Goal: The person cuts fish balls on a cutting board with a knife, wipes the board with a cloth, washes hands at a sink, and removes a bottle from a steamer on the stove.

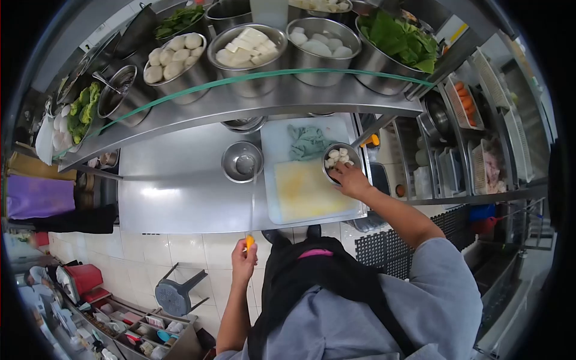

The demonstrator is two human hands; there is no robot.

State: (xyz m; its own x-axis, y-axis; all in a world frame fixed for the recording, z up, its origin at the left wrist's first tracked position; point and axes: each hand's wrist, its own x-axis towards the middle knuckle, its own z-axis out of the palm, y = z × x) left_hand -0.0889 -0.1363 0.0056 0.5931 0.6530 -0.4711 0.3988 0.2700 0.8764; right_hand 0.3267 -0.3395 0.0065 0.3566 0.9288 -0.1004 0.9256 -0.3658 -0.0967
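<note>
In my left hand (pixel 244 258), closed near the table's front edge, is the orange handle of a knife (pixel 253 207). Its long thin blade points away from me toward a small steel bowl (pixel 242 162). My right hand (pixel 350 180) reaches into another steel bowl (pixel 357 157) holding small white chunks (pixel 338 156), possibly cut mushrooms. Its fingers are bent down among the chunks; what they grip is hidden. That bowl stands by the right edge of a white cutting board (pixel 271 144). A yellowish board (pixel 309 192) and a crumpled green cloth (pixel 309 143) lie on it.
A steel shelf (pixel 258 102) crosses above the table's back, bearing tubs of white tofu-like blocks (pixel 249 45), round white balls (pixel 321 45) and leafy greens (pixel 399 42). Racks with carrots (pixel 465 102) stand at right. A stool (pixel 177 294) is on the floor behind left.
</note>
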